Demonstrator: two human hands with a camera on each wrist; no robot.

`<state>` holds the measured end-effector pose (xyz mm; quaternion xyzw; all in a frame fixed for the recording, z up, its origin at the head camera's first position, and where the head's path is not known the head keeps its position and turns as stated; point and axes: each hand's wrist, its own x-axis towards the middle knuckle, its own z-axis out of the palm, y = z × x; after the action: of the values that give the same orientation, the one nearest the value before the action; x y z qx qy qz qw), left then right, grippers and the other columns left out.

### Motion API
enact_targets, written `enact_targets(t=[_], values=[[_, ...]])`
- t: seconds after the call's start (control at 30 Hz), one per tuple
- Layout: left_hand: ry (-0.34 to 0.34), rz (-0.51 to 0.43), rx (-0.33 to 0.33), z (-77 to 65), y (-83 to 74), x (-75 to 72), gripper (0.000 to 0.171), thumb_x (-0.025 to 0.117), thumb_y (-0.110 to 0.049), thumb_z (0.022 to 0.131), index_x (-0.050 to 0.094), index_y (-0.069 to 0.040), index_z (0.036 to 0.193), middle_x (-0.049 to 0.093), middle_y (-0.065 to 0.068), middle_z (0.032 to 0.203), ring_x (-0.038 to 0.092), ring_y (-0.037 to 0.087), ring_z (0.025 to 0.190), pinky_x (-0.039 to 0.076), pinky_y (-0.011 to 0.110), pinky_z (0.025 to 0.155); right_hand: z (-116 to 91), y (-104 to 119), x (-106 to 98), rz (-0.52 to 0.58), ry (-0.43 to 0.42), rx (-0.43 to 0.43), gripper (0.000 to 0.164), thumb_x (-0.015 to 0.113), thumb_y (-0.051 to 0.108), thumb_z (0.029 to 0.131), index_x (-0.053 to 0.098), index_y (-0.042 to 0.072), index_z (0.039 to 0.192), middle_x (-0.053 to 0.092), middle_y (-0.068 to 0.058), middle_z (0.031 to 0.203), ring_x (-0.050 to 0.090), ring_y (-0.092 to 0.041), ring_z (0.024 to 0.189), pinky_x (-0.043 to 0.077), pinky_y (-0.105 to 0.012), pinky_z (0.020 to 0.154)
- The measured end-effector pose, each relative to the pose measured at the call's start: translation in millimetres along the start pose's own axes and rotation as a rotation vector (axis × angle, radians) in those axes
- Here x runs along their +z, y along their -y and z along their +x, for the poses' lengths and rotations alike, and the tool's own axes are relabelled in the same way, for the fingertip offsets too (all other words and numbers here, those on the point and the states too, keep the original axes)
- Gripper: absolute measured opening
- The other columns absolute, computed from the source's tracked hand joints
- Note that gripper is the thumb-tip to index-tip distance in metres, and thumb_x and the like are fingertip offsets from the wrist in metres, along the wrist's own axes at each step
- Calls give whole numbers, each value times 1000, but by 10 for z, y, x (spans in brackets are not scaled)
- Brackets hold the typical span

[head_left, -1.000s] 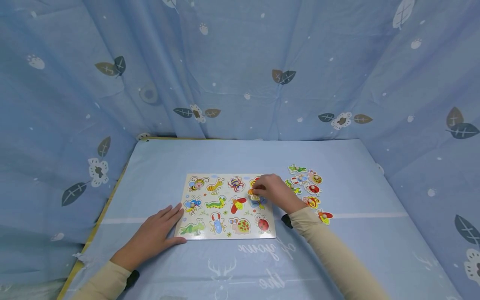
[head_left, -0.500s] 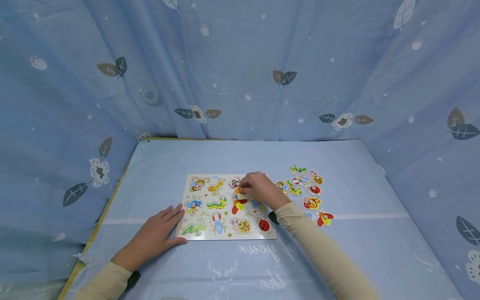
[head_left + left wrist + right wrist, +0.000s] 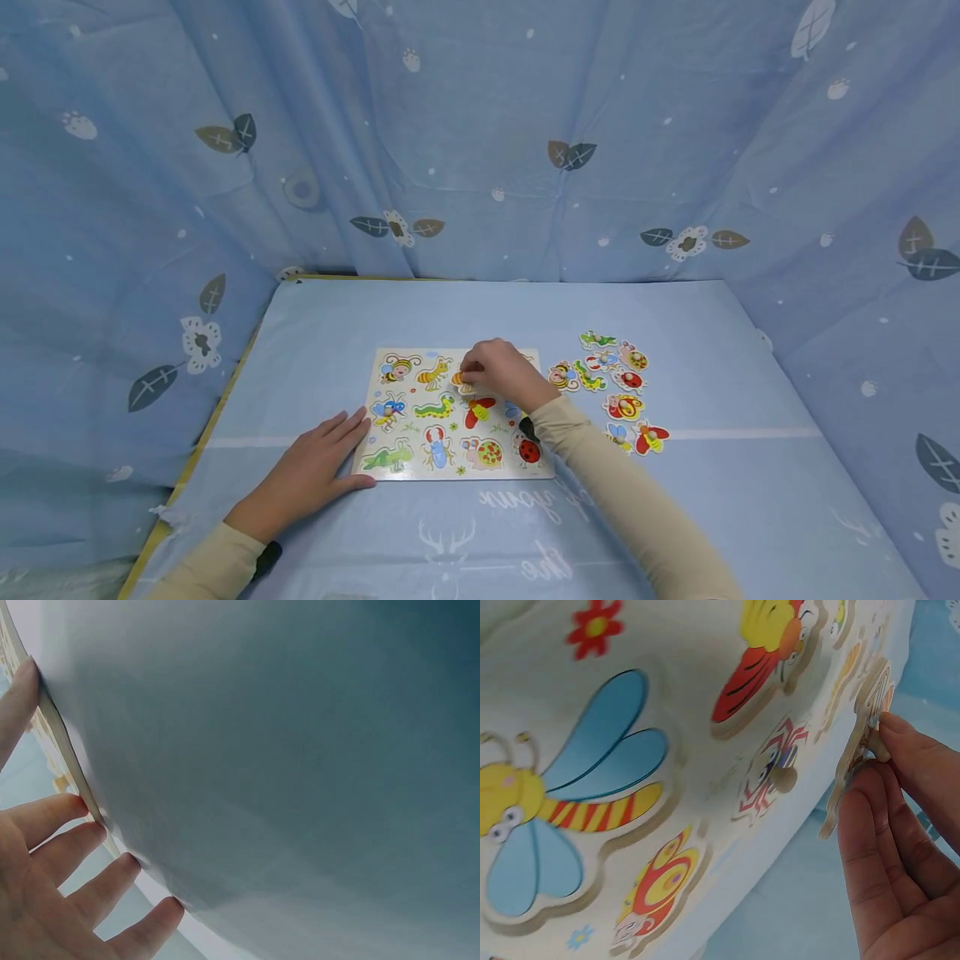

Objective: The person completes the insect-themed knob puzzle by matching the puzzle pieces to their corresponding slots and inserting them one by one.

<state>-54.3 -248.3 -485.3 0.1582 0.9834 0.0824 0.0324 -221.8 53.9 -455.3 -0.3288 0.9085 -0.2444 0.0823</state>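
Observation:
A wooden peg puzzle board [image 3: 459,414] with insect pictures lies on the table. My left hand [image 3: 307,473] rests at its left edge, fingers straight and spread; in the left wrist view the fingertips [image 3: 169,904] touch that edge. My right hand [image 3: 504,371] is over the top row, pinching an orange-striped insect puzzle piece [image 3: 459,382] by its knob. In the right wrist view this piece [image 3: 847,776] is tilted and held off the board, seen nearly edge-on. A spider piece [image 3: 763,771] with its knob sits in the board nearby.
Right of the board lie several loose pieces, among them a bee [image 3: 562,377], a caterpillar [image 3: 590,377], a ladybug [image 3: 630,381], a butterfly [image 3: 624,407] and a red-winged bug [image 3: 651,437]. A patterned blue curtain [image 3: 480,125] hangs behind the table.
My right hand has moved left across the board's top row, carrying the striped piece from the right corner past the spider. The left hand has stayed in place.

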Motion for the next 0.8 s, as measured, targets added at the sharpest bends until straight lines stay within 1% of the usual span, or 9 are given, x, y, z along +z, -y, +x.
enact_targets(t=[0.17, 0.5, 0.8], values=[[7, 1, 4, 5, 9, 3, 90, 75, -62, 85, 52, -6, 152, 47, 12, 161, 48, 43, 145, 47, 61, 110, 64, 41, 33, -10, 9, -10, 9, 75, 23, 97, 83, 19, 99, 76, 6, 95, 65, -4, 80, 56, -20, 72], [13, -5, 8, 10, 26, 17, 91, 72, -64, 86, 51, -6, 153, 46, 12, 162, 47, 43, 145, 46, 60, 111, 180, 117, 84, -25, 12, -17, 9, 76, 21, 96, 83, 15, 98, 76, 5, 92, 64, -6, 80, 56, -23, 74], [4, -1, 12, 6, 39, 35, 91, 72, -64, 86, 52, -6, 152, 46, 12, 162, 47, 43, 145, 47, 60, 111, 252, 173, 139, -45, 23, -28, 9, 76, 23, 96, 83, 17, 94, 76, 6, 91, 63, -5, 78, 54, -22, 72]])
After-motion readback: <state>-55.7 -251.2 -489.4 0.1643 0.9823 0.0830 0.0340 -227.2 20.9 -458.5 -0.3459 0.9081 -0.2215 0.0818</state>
